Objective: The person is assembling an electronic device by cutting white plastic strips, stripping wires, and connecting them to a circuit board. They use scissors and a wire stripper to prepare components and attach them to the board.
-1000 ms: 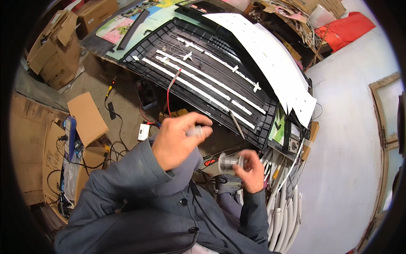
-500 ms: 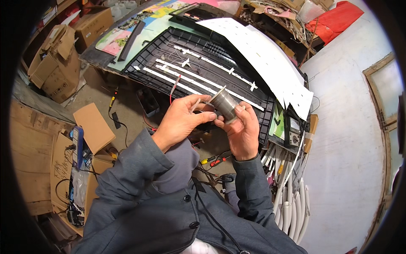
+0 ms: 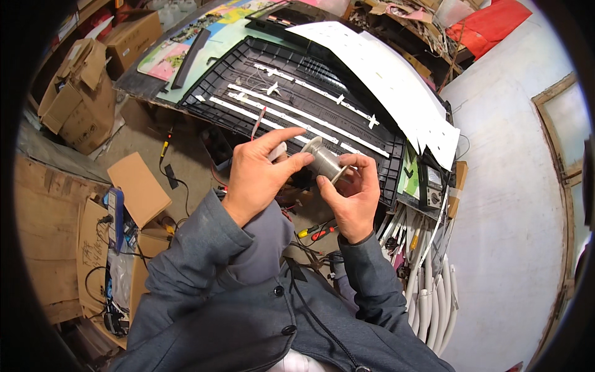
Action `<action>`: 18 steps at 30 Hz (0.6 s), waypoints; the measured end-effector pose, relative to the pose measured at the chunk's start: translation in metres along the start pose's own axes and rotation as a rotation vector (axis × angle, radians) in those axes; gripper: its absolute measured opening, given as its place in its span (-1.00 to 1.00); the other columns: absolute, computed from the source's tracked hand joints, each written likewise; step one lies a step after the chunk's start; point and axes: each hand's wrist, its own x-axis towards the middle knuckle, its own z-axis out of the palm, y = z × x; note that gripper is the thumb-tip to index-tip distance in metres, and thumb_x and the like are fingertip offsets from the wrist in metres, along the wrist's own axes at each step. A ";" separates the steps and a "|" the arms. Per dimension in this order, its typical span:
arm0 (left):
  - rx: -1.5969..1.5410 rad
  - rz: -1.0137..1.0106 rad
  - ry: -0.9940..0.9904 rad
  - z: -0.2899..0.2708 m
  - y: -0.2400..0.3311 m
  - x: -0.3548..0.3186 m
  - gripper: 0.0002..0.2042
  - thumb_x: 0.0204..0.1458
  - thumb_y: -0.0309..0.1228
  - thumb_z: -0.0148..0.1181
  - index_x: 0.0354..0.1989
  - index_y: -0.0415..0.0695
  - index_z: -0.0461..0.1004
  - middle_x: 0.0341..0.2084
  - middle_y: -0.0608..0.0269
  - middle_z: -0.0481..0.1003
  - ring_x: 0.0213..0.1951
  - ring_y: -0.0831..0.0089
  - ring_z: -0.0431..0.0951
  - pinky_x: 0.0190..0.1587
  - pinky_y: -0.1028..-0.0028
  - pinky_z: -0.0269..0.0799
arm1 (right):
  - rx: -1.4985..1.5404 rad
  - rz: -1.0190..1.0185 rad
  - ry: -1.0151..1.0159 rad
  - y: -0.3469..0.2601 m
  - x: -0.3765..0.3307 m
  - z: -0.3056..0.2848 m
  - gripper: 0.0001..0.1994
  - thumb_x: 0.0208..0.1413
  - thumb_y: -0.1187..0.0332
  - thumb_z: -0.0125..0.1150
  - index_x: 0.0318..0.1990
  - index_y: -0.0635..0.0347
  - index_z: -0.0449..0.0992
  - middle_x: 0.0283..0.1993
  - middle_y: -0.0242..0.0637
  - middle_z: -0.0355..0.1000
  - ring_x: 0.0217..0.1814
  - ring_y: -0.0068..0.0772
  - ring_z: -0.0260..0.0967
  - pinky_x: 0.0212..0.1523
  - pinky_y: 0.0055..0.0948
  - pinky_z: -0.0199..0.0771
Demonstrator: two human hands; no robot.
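Observation:
A spool of silvery solder wire [image 3: 325, 162] with pale end flanges is in my right hand [image 3: 356, 201], gripped between thumb and fingers, its axis slanting down to the right. My left hand [image 3: 251, 177] is beside the spool's left flange. Its thumb points toward that flange; its index finger stretches above it. A small white object [image 3: 278, 151] shows between the left thumb and index finger; its kind is not clear. Beyond my hands lies a black panel frame [image 3: 204, 80] with white LED strips [image 3: 297, 116] laid along it. A red-tipped probe [image 3: 260, 119] stands near my left hand.
A white sheet [image 3: 378, 74] leans over the panel's right side. A meter [image 3: 433, 188] sits at the table's right corner. Cardboard boxes [image 3: 80, 93] stand at left. Screwdrivers [image 3: 323, 233] lie below my hands, and white tubes [image 3: 427, 304] stand beside the wall.
The spool has turned in my right hand, and its left flange now faces up more. My left index finger has stretched out, and the white object shows more plainly.

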 end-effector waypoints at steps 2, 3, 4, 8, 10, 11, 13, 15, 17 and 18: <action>0.179 0.189 -0.006 0.001 -0.001 -0.002 -0.64 0.00 -0.54 0.38 0.02 -0.08 0.63 -0.61 0.39 0.46 -0.57 0.60 0.43 -0.50 0.52 0.34 | -0.108 -0.114 0.005 0.012 -0.002 0.000 -0.57 -0.05 0.60 0.42 -0.04 0.25 0.34 -0.07 -0.29 0.36 -0.06 -0.54 0.43 -0.16 -0.56 0.59; 0.307 0.277 -0.037 -0.002 -0.003 -0.003 -0.63 0.00 -0.56 0.36 0.03 -0.04 0.63 -0.57 0.34 0.48 -0.56 0.52 0.46 -0.48 0.49 0.36 | -0.134 -0.157 0.019 0.014 -0.002 0.001 -0.58 -0.08 0.58 0.44 -0.06 0.26 0.38 -0.06 -0.31 0.35 -0.07 -0.56 0.42 -0.15 -0.54 0.59; 0.434 0.365 -0.071 -0.002 -0.005 -0.004 -0.62 0.00 -0.57 0.34 0.03 0.00 0.63 -0.53 0.28 0.50 -0.55 0.45 0.49 -0.47 0.46 0.39 | -0.143 -0.152 0.020 0.014 -0.003 0.001 -0.58 -0.08 0.58 0.44 -0.06 0.27 0.38 -0.05 -0.30 0.34 -0.07 -0.56 0.42 -0.15 -0.53 0.58; 0.722 0.384 -0.098 -0.006 0.008 -0.012 -0.57 -0.13 -0.60 0.26 -0.01 0.02 0.63 -0.40 0.26 0.53 -0.49 0.26 0.56 -0.45 0.35 0.46 | -0.201 -0.133 0.024 0.013 -0.007 -0.003 -0.57 -0.09 0.56 0.45 -0.05 0.27 0.39 -0.05 -0.31 0.34 -0.08 -0.55 0.42 -0.17 -0.51 0.58; 0.821 0.534 -0.108 -0.006 0.006 -0.011 -0.64 -0.11 -0.55 0.24 -0.07 -0.03 0.63 -0.39 0.31 0.53 -0.51 0.31 0.55 -0.47 0.37 0.45 | -0.221 -0.118 0.028 0.013 -0.008 -0.004 -0.56 -0.09 0.56 0.46 -0.05 0.26 0.39 -0.07 -0.32 0.36 -0.10 -0.55 0.43 -0.18 -0.52 0.58; 0.872 0.610 -0.111 -0.006 0.005 -0.010 -0.67 -0.10 -0.52 0.22 -0.10 -0.05 0.62 -0.39 0.33 0.53 -0.52 0.34 0.55 -0.48 0.38 0.45 | -0.222 -0.108 0.031 0.012 -0.009 -0.004 -0.56 -0.10 0.56 0.47 -0.05 0.26 0.40 -0.08 -0.33 0.37 -0.11 -0.55 0.43 -0.19 -0.52 0.58; 0.953 0.699 -0.124 -0.006 0.008 -0.008 -0.84 -0.11 -0.44 0.20 -0.30 -0.07 0.53 -0.48 0.34 0.44 -0.55 0.41 0.52 -0.51 0.42 0.41 | -0.208 -0.086 0.035 0.012 -0.010 -0.005 -0.55 -0.11 0.55 0.48 -0.04 0.26 0.40 -0.11 -0.34 0.39 -0.15 -0.56 0.43 -0.21 -0.54 0.58; 1.021 0.762 -0.143 -0.003 0.009 -0.008 -0.92 -0.11 -0.40 0.19 -0.43 -0.07 0.46 -0.52 0.35 0.39 -0.58 0.46 0.50 -0.53 0.45 0.38 | -0.179 -0.062 0.037 0.011 -0.010 -0.007 -0.54 -0.11 0.54 0.49 -0.04 0.26 0.40 -0.14 -0.35 0.41 -0.19 -0.57 0.44 -0.23 -0.55 0.57; 1.081 0.799 -0.161 -0.001 0.009 -0.008 -0.91 -0.12 -0.39 0.19 -0.49 -0.04 0.40 -0.54 0.36 0.37 -0.60 0.48 0.48 -0.54 0.46 0.36 | -0.152 -0.031 0.034 0.011 -0.012 -0.007 -0.54 -0.11 0.54 0.49 -0.04 0.27 0.41 -0.16 -0.34 0.41 -0.22 -0.59 0.43 -0.26 -0.57 0.56; 1.098 0.815 -0.188 0.000 0.007 -0.007 -0.91 -0.12 -0.39 0.20 -0.49 -0.04 0.40 -0.53 0.36 0.37 -0.60 0.49 0.48 -0.54 0.46 0.36 | -0.137 -0.015 0.033 0.011 -0.013 -0.008 -0.55 -0.10 0.53 0.50 -0.04 0.27 0.41 -0.16 -0.34 0.41 -0.23 -0.60 0.43 -0.27 -0.58 0.56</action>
